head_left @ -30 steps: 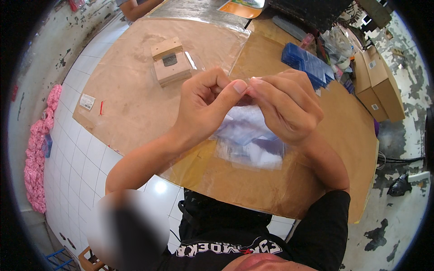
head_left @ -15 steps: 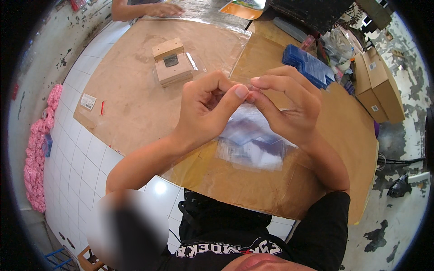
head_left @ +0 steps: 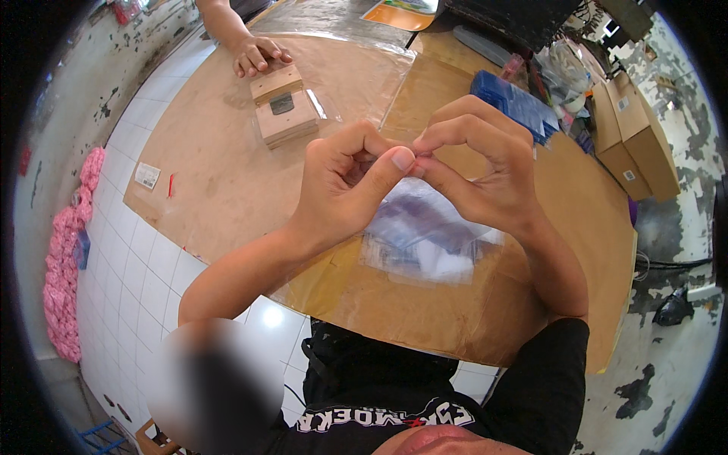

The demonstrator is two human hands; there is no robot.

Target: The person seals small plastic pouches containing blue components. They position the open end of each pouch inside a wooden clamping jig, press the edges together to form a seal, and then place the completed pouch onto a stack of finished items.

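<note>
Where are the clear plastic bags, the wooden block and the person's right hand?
Clear plastic bags point(head_left: 425, 239): head view, middle of the pile.
Wooden block point(head_left: 290, 126): head view, face below its dark patch.
Right hand point(head_left: 506, 178): head view, middle of the palm.

- Near: white lettering point(head_left: 345, 419) with a red mark, on the black shirt point(head_left: 531, 394).
- Left: a white label point(head_left: 147, 175) on the table point(head_left: 227, 205), print too small to read.
- Right: small white stickers point(head_left: 629, 175) on cardboard boxes point(head_left: 654, 144), likewise unreadable.

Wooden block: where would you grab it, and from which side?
Probably the near end of the block, coming from the near side, pinching its left and right edges: it lies flat, looks thick, and another person's hand is at its far end.
</note>
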